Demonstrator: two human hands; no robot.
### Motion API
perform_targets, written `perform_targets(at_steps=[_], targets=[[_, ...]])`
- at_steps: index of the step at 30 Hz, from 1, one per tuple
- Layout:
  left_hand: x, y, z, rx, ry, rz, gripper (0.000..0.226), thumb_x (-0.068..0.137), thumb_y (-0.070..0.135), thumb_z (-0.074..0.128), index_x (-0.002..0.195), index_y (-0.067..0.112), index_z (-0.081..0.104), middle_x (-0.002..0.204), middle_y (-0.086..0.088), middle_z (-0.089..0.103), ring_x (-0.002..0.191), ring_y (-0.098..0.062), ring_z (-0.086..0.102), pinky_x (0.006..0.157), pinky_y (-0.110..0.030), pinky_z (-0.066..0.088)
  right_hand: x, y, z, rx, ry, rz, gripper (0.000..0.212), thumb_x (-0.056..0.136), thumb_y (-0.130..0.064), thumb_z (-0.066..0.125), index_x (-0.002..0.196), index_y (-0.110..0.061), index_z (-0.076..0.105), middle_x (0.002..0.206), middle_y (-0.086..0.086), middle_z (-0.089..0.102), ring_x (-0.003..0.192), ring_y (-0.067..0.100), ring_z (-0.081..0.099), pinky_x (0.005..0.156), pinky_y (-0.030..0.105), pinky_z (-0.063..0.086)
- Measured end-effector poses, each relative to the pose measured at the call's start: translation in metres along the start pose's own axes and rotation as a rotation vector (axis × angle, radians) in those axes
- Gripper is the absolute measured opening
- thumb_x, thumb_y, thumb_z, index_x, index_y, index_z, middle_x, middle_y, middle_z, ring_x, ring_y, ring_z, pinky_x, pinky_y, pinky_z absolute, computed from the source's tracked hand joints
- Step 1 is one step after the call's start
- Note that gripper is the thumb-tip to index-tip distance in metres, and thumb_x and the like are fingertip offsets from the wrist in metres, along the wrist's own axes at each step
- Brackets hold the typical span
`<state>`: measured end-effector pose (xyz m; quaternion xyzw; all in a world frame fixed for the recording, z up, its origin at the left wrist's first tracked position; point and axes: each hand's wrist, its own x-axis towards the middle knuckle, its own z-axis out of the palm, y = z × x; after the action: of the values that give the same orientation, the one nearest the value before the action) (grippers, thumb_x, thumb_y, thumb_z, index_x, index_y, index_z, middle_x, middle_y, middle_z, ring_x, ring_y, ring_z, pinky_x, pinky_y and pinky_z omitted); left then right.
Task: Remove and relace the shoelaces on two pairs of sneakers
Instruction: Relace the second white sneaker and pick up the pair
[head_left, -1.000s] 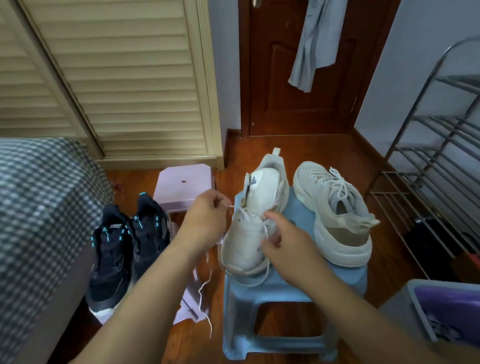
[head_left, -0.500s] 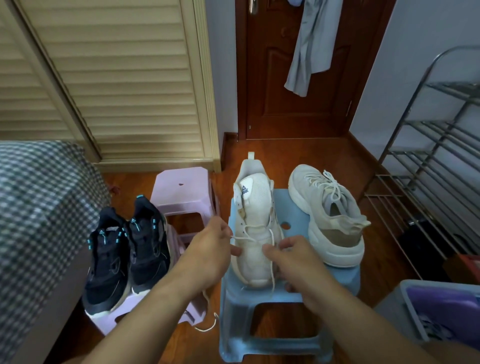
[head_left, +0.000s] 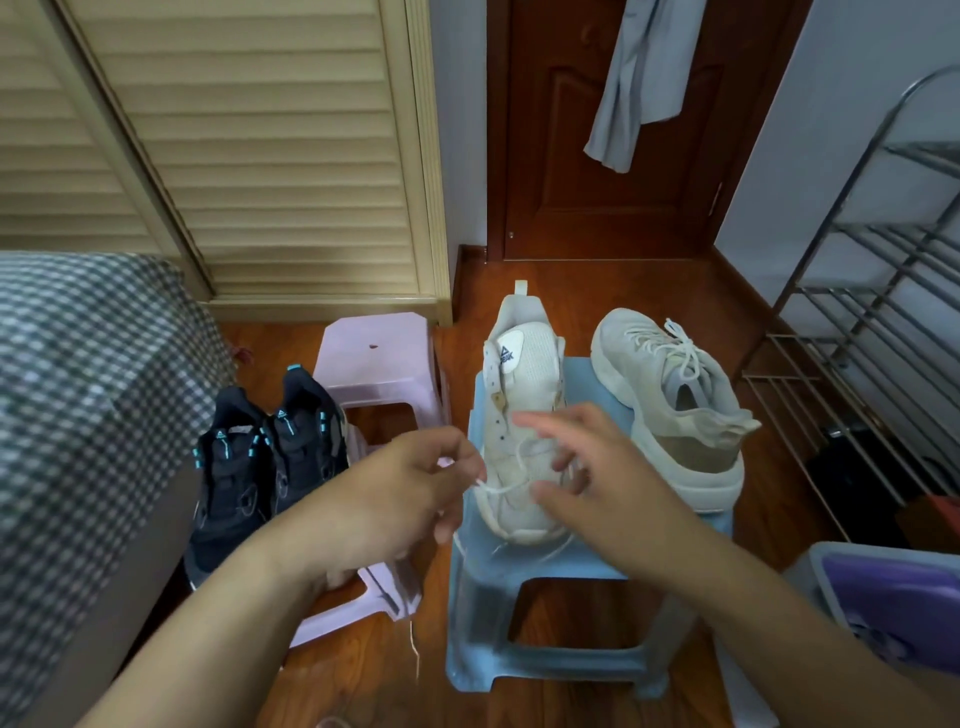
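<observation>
Your right hand (head_left: 597, 478) has released the lace it pinched half a second ago; its grip is now open, fingers spread above the forefoot of the unlaced white sneaker (head_left: 524, 415). Your left hand (head_left: 410, 493) still pinches the shoelace (head_left: 501, 488) at the shoe's left edge. Lacing appears to be only at the lowest eyelets. The sneaker stands on the blue stool (head_left: 519, 587), its laced mate (head_left: 670, 395) beside it; the black pair (head_left: 265, 452) waits farther left.

The floor (head_left: 613, 291) is of reddish-brown wood. At 12 o'clock stands a dark wooden door (head_left: 597, 156) with a grey cloth (head_left: 639, 78) hanging on it. At 10 o'clock are cream louvred doors (head_left: 270, 156), at 9 o'clock a bed with checked cover (head_left: 88, 389), at 3 o'clock a metal rack (head_left: 872, 312).
</observation>
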<state>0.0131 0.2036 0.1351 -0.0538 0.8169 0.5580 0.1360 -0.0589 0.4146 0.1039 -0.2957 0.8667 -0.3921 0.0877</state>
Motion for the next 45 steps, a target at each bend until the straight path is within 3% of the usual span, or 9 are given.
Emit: perform_targets(at_steps=[5,10,16,20,25,32,37,40,45], targets=[[0.011,-0.011,0.002,-0.002,0.193,0.160,0.013,0.102,0.040,0.055,0.097,0.033,0.065,0.061,0.006,0.056,0.050,-0.008,0.044,0.050,-0.027,0.035,0.012,-0.007,0.020,-0.090,0.052,-0.269,0.025,0.100,-0.036,0.058,0.078,-0.027,0.067,0.083,-0.015,0.054,0.084,0.004,0.049,0.077,0.026,0.040],[0.030,-0.024,0.031,0.352,0.096,0.154,0.029,0.094,0.040,0.069,0.121,0.047,0.059,0.063,0.009,0.054,0.053,-0.009,0.048,0.052,-0.023,0.038,0.034,-0.019,-0.012,0.610,0.311,0.119,0.031,0.106,-0.023,0.046,0.094,-0.012,0.072,0.084,0.003,0.067,0.072,0.012,0.061,0.070,0.025,0.054],[0.049,-0.031,0.049,0.553,0.098,0.038,0.036,0.083,0.050,0.076,0.106,0.038,0.051,0.082,0.003,0.064,0.075,-0.019,0.060,0.069,-0.032,0.049,0.056,-0.021,-0.029,0.961,0.444,-0.054,0.030,0.108,-0.018,0.042,0.098,-0.007,0.068,0.095,0.008,0.069,0.088,0.023,0.067,0.084,0.033,0.056],[0.045,-0.028,0.052,0.555,0.102,0.056,0.032,0.088,0.048,0.071,0.111,0.039,0.051,0.093,0.002,0.066,0.082,-0.020,0.062,0.075,-0.035,0.053,0.059,-0.019,-0.026,0.667,0.473,-0.055,0.027,0.106,-0.019,0.048,0.094,-0.018,0.072,0.092,0.005,0.071,0.075,0.019,0.064,0.073,0.033,0.056],[0.022,-0.018,0.009,0.378,0.101,0.156,0.032,0.097,0.004,0.050,0.113,0.031,0.054,0.094,0.001,0.059,0.076,-0.021,0.060,0.072,-0.041,0.053,0.053,-0.008,-0.004,0.002,0.237,-0.075,0.025,0.099,-0.030,0.057,0.084,-0.018,0.072,0.082,0.003,0.067,0.082,0.019,0.061,0.079,0.048,0.051],[0.013,-0.011,-0.013,-0.107,0.128,0.410,0.040,0.090,-0.011,0.048,0.099,0.028,0.048,0.090,-0.019,0.053,0.068,-0.023,0.060,0.061,-0.026,0.045,0.036,-0.032,0.021,0.429,-0.248,-0.035,0.029,0.107,-0.016,0.045,0.129,-0.032,0.054,0.088,-0.009,0.070,0.087,-0.002,0.065,0.081,0.013,0.047],[0.011,-0.034,-0.036,0.318,0.060,0.352,0.047,0.099,-0.002,0.056,0.123,0.038,0.055,0.107,0.008,0.059,0.085,-0.009,0.061,0.073,-0.025,0.052,0.035,-0.023,0.011,0.595,-0.227,0.113,0.027,0.107,-0.018,0.045,0.105,-0.007,0.068,0.057,0.000,0.033,0.051,0.013,0.032,0.054,0.028,0.036],[0.015,-0.064,-0.067,0.675,0.136,0.120,0.020,0.104,0.016,0.052,0.100,0.028,0.067,0.096,0.008,0.067,0.094,-0.012,0.066,0.084,-0.032,0.053,0.034,-0.007,-0.013,0.662,-0.193,0.197,0.029,0.106,-0.018,0.046,0.092,-0.002,0.065,0.055,0.000,0.028,0.050,0.015,0.023,0.051,0.032,0.022],[0.016,-0.071,-0.075,1.018,0.628,-0.176,0.021,0.106,0.023,0.045,0.106,0.021,0.066,0.100,-0.010,0.054,0.097,-0.038,0.054,0.080,-0.045,0.049,0.013,-0.011,-0.016,0.219,-0.935,0.156,0.013,0.104,-0.018,0.053,0.108,-0.007,0.058,0.065,0.011,0.060,0.055,0.023,0.058,0.058,0.026,0.049]])
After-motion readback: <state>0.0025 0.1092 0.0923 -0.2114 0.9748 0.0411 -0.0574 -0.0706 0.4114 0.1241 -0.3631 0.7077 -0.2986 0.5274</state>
